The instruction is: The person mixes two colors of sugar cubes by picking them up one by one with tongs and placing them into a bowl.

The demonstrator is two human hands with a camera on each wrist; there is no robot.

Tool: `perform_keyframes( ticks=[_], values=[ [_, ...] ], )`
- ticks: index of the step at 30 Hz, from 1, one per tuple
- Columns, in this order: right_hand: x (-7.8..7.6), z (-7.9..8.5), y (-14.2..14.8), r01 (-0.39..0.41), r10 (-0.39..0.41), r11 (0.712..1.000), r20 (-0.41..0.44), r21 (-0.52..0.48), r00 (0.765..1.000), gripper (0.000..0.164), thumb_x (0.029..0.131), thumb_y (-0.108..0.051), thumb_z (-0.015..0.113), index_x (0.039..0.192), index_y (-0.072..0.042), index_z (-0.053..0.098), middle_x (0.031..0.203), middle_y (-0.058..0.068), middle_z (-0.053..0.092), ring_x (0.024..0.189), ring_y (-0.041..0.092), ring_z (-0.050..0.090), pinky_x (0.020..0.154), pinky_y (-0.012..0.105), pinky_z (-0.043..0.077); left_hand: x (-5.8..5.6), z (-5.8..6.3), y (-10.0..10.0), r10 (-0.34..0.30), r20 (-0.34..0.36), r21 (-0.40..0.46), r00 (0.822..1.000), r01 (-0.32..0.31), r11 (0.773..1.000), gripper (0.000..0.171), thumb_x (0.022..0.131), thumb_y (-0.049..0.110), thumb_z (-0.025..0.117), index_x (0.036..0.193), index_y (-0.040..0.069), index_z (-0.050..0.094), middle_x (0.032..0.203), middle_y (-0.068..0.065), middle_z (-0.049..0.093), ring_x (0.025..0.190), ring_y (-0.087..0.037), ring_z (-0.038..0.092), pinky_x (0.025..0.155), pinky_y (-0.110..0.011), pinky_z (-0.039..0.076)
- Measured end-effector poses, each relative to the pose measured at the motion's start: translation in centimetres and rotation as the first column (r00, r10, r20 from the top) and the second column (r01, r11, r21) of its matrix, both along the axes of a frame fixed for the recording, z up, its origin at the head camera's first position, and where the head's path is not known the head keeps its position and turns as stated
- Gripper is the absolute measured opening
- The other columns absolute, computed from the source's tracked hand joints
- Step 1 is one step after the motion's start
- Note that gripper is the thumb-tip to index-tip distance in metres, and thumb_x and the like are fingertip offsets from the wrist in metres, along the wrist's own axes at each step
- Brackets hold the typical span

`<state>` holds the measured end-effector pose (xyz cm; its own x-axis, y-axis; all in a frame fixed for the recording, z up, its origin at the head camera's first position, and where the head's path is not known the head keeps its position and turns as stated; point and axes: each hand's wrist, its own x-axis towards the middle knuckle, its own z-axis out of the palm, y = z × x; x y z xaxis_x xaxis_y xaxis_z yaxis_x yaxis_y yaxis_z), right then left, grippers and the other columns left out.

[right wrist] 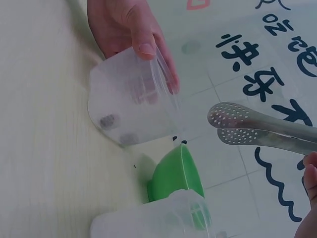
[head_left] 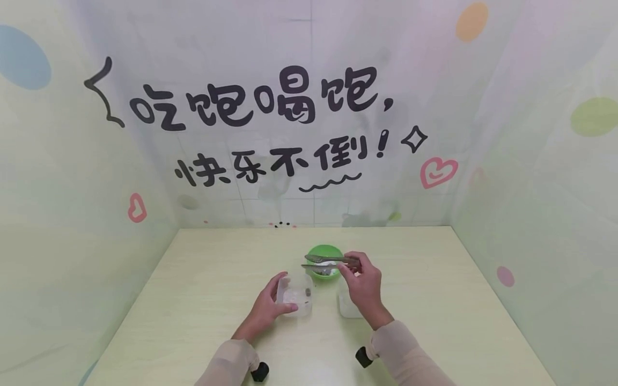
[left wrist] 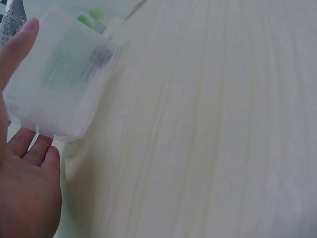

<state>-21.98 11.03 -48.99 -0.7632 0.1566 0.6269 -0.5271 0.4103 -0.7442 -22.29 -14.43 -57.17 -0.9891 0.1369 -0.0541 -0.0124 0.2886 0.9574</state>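
Note:
My left hand (head_left: 265, 306) grips a clear plastic tub (head_left: 303, 310), thumb on the near side and fingers round the far side. Inside the tub lies a small dark lump (right wrist: 107, 121); a second faint dark patch shows near it in the right wrist view. My right hand (head_left: 365, 284) holds metal tongs (right wrist: 235, 116) with perforated round tips. Above a green bowl (head_left: 324, 250), the tongs' tips point left and sit slightly apart, with nothing between them. White and dark grey contents show in the bowl. Whether the tub touches the table cannot be told.
A second clear tub (head_left: 348, 307) stands under my right hand, partly hidden by it. Behind the pale wooden table (head_left: 217, 257) rises a printed wall sheet (head_left: 270, 43) with dark lettering. Similar sheets flank both sides.

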Motion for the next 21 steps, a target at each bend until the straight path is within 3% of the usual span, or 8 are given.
perform_keyframes(
  ticks=[21],
  values=[
    [1.0, -0.1, -1.7, -0.176, 0.164, 0.982, 0.14, 0.072, 0.976, 0.03, 0.083, -0.004, 0.078, 0.106, -0.004, 0.059, 0.082, 0.009, 0.072, 0.07, 0.004, 0.06, 0.06, 0.023, 0.057, -0.2, -0.3, -0.1, -0.009, -0.02, 0.022, 1.0, 0.01, 1.0, 0.093, 0.074, 0.013, 0.087, 0.152, 0.017, 0.038, 0.158, -0.019, 0.039, 0.149, -0.038, 0.031, 0.124, -0.051, 0.028]
  ],
)
